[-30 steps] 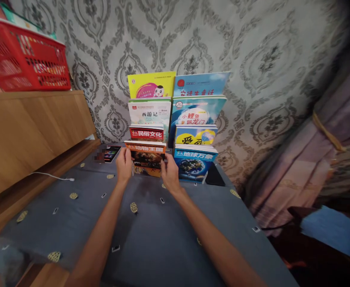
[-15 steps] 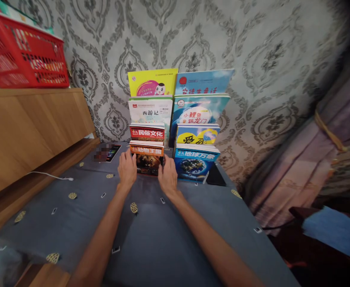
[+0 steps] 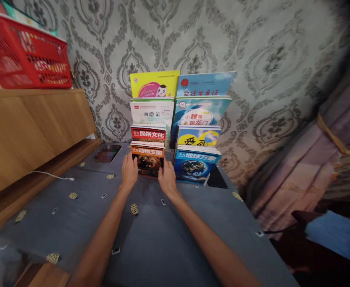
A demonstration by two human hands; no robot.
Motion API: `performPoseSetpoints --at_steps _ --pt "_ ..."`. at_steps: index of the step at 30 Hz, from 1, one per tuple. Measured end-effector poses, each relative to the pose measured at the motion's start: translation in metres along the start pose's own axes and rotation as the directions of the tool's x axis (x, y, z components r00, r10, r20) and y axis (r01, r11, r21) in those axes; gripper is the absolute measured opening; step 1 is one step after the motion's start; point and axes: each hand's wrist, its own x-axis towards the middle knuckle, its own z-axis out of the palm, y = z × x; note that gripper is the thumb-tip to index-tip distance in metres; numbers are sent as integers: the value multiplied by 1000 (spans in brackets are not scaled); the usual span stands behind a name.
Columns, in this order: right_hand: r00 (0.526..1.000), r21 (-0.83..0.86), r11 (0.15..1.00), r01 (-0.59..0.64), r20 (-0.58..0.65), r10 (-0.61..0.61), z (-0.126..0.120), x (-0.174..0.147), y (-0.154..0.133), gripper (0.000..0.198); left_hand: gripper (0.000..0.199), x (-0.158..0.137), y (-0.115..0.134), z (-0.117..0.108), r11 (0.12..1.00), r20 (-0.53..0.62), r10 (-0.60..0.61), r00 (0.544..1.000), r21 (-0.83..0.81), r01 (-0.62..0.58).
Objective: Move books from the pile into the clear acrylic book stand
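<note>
My left hand (image 3: 130, 170) presses against the left edge of an orange book (image 3: 147, 161) with a lion on its cover. On that book's right edge rests my right hand (image 3: 167, 175), so the front stack is gripped between both hands, fingers curled round its sides. The book stands upright with other volumes right behind it. A red book (image 3: 148, 134) rises behind, then a white book (image 3: 151, 113) and a yellow book (image 3: 155, 83). Beside my right hand stands a blue book (image 3: 194, 165) with a globe on it.
Further books, including a teal one (image 3: 200, 109), form the right column. A dark flat object (image 3: 217, 177) lies beside it. A tablet-like item (image 3: 113, 152), partly blurred, and a white cable (image 3: 52, 174) lie left on the grey cloth (image 3: 151, 239). A red basket (image 3: 28, 56) sits on a wooden cabinet (image 3: 37, 123).
The view has shifted slightly. My hands stay at the sides of the lion book, with the left fingers a little lower along its edge.
</note>
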Motion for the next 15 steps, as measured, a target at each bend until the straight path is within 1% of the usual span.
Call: performPoseSetpoints --at_steps 4,10,15 --pt "1000 22 1000 -2 -26 3 2 0 2 54 35 0 0 1 1000 2 -7 1000 10 7" --pt "1000 45 999 8 -26 -7 1 1 4 53 36 1 -4 2 1000 16 -7 1000 27 7" --pt "999 66 998 8 -43 -5 4 0 7 54 35 1 -5 2 999 3 -21 1000 31 21"
